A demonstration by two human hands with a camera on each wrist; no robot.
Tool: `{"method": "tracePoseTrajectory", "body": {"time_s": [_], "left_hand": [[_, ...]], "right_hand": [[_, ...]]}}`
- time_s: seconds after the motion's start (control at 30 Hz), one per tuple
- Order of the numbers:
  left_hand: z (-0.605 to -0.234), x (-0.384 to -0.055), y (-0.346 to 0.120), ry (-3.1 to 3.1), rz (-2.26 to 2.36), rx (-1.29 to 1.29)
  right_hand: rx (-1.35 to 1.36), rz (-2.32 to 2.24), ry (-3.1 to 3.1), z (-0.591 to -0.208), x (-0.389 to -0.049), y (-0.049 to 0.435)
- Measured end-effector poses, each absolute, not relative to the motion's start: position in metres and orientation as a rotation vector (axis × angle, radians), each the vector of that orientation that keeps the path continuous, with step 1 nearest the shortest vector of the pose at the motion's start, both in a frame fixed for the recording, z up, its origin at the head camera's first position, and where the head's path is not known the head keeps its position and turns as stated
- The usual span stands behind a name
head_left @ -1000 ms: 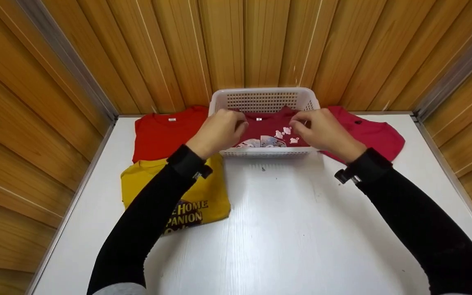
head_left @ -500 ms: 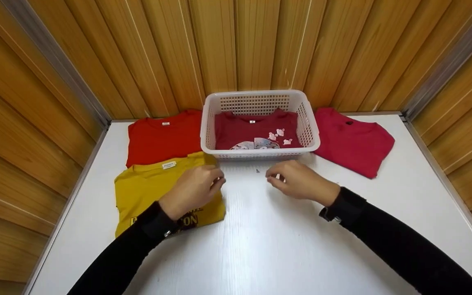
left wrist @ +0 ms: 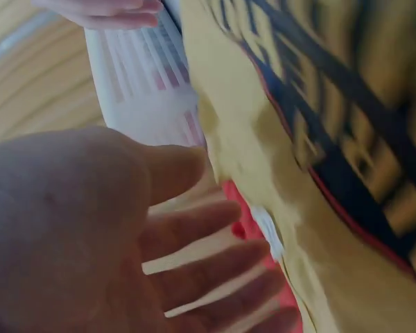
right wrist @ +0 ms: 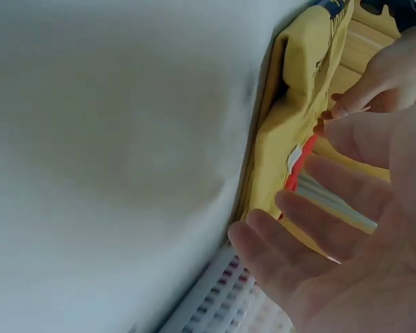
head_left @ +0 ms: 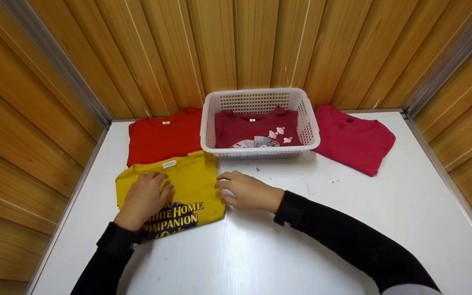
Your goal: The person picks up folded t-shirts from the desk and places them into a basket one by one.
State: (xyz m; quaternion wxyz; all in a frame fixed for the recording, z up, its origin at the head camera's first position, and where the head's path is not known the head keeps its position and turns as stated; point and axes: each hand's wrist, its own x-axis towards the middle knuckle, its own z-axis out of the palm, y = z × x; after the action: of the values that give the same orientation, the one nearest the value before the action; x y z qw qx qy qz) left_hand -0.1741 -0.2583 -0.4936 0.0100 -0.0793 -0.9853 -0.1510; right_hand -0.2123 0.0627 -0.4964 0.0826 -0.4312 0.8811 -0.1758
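Observation:
A folded yellow T-shirt (head_left: 191, 176) with dark lettering and a white neck label lies at the left of the table. My left hand (head_left: 148, 198) is over its left half, fingers apart and loosely bent. At the shirt's right edge is my right hand (head_left: 246, 190), its fingertips close to the fold. The right wrist view shows the right fingers (right wrist: 319, 208) spread, with nothing between them. In the left wrist view the left fingers (left wrist: 208, 270) are likewise spread, beside the yellow cloth (left wrist: 256, 139).
A white plastic basket (head_left: 260, 150) stands against the wooden wall with a folded maroon T-shirt (head_left: 240, 127) inside. Left of it lies a folded red T-shirt (head_left: 162, 141), partly under the yellow one. A folded pink T-shirt (head_left: 350, 141) lies to its right.
Both hands have drawn back from the basket toward me. The left hand has shifted left over the yellow T-shirt, and the right has moved left to that shirt's right edge.

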Motion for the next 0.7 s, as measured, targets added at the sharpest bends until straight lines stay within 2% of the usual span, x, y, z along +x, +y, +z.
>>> {"method": "tracePoseTrajectory", "body": {"time_s": [0.23, 0.47, 0.7], "left_hand": [[-0.495, -0.172, -0.304, -3.168, -0.494, -0.012], [-0.496, -0.178, -0.315, -3.231, -0.524, -0.100], [-0.488, -0.188, -0.302, -3.267, -0.511, -0.185]], "right_hand": [[-1.272, -0.343, 2.638, -0.507, -0.222, 0.014], [-1.302, -0.110, 2.689, -0.514, -0.214, 0.004], [-1.286, -0.135, 2.729, -0.514, -0.195, 0.023]]}}
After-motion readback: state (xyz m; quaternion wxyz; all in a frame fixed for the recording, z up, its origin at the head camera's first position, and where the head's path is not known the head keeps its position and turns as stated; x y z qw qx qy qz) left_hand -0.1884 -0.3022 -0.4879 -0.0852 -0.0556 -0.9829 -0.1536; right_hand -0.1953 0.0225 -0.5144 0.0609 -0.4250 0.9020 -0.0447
